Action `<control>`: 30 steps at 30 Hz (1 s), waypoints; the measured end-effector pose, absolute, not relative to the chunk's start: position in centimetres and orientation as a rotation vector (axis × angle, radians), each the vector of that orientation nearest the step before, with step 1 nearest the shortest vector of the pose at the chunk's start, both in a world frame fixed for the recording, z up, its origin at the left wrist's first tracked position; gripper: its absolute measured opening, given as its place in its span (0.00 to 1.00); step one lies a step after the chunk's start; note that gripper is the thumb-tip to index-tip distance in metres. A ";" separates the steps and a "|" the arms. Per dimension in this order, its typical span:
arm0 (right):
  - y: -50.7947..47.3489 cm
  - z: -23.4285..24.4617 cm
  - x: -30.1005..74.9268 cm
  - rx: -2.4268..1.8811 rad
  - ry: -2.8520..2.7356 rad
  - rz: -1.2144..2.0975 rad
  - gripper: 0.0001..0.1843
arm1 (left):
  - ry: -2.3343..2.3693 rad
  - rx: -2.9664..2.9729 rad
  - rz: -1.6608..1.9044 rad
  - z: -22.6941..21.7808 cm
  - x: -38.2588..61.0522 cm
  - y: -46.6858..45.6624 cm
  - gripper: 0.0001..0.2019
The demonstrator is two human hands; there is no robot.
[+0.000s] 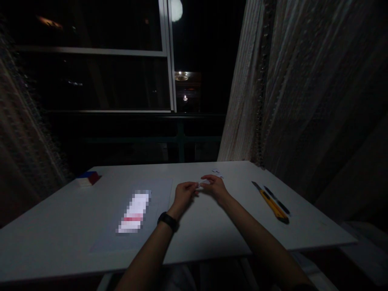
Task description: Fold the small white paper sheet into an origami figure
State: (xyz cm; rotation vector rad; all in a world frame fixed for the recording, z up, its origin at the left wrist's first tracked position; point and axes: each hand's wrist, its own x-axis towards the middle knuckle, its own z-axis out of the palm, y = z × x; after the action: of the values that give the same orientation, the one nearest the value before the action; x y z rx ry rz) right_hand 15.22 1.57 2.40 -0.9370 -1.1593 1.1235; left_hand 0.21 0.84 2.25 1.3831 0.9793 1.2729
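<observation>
My left hand [184, 195], with a dark band on the wrist, is closed with thumb and forefinger pinched on a small white piece [198, 185], which looks like paper. Facing it, my right hand [216, 188] has its forefinger and thumb apart, their tips close to that piece. Whether the right thumb touches the piece I cannot tell. Both hands are just above the white table [209, 234]. Beyond the right hand lie several small scraps [216, 171] with dark marks.
To the right are a yellow utility knife [271, 204], blade out, and a dark pen [276, 200]. At left, a lit, pixelated phone-like screen [135, 212] rests on a pale sheet [163, 194]. A coloured cube [87, 178] sits at the far left. Curtains [242, 101] flank a dark window.
</observation>
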 end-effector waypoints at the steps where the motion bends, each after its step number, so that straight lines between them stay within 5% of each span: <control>1: 1.5 2.4 15.1 -0.946 -1.149 1.142 0.24 | 0.986 1.382 1.300 2.3 0.2 0.9 0.18; 30: 0.6 1.5 14.0 -1.057 -1.149 1.393 0.22 | 1.050 1.206 1.369 3.0 0.1 0.2 0.17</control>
State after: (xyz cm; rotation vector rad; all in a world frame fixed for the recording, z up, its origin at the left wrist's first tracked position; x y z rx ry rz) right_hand 14.02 0.63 1.51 -1.0573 -1.1486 1.3933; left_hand 0.13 0.23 3.00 1.2062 1.0498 1.3692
